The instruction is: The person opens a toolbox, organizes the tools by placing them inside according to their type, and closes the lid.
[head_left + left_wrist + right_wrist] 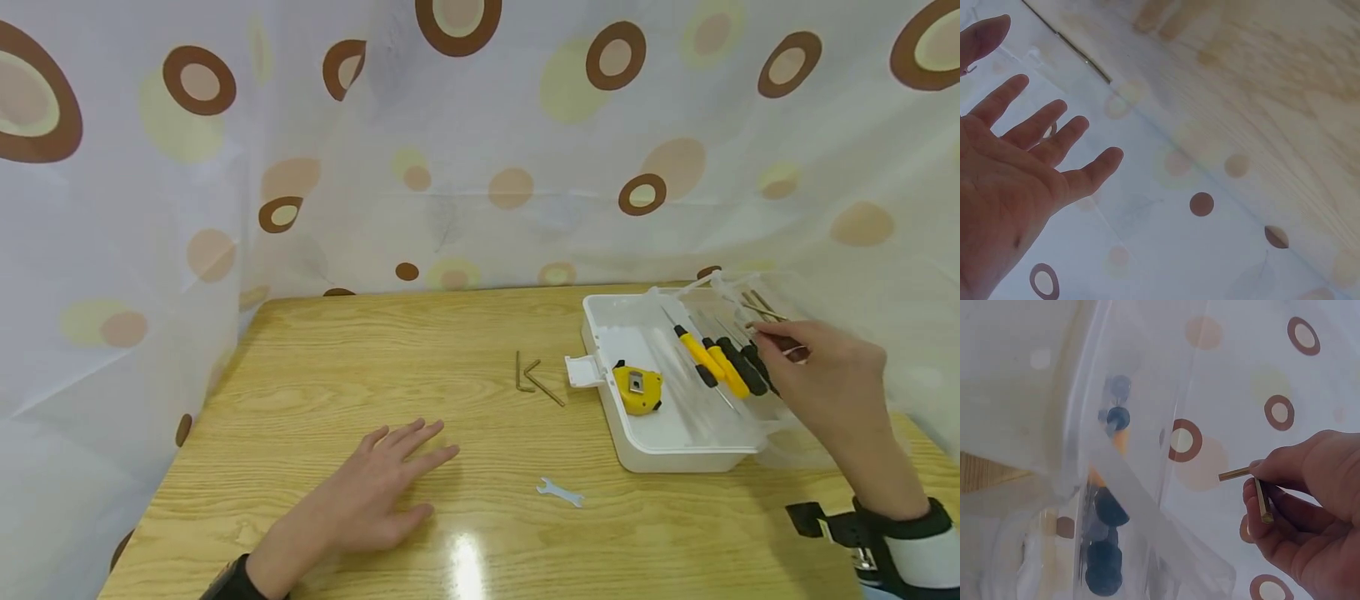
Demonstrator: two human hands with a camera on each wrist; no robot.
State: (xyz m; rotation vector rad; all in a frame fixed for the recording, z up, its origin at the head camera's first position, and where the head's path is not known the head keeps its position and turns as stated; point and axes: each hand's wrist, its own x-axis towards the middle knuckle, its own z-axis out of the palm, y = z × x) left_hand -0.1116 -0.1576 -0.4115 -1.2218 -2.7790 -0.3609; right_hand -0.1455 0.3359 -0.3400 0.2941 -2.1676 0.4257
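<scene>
My right hand [828, 375] is over the right part of the white toolbox [693, 462]. Between thumb and fingers it pinches a brass-coloured hex key [1235, 474]; two of its hexagonal arms show in the right wrist view, and the grip hides the bend. More brass hex keys [761, 305] lie just beyond the fingertips in the clear tray. Beside the hand are yellow-and-black screwdrivers [726, 370] and a black-handled screwdriver [741, 365]. My left hand [378, 492], fingers spread and empty, is palm down low over the wooden table, left of a small open-ended wrench [559, 492].
Two loose hex keys [543, 388] lie on the table left of the toolbox. A yellow tape measure [638, 390] sits inside the box, near its projecting white latch [584, 372]. A patterned curtain [480, 225] hangs along the table's far edge and sides.
</scene>
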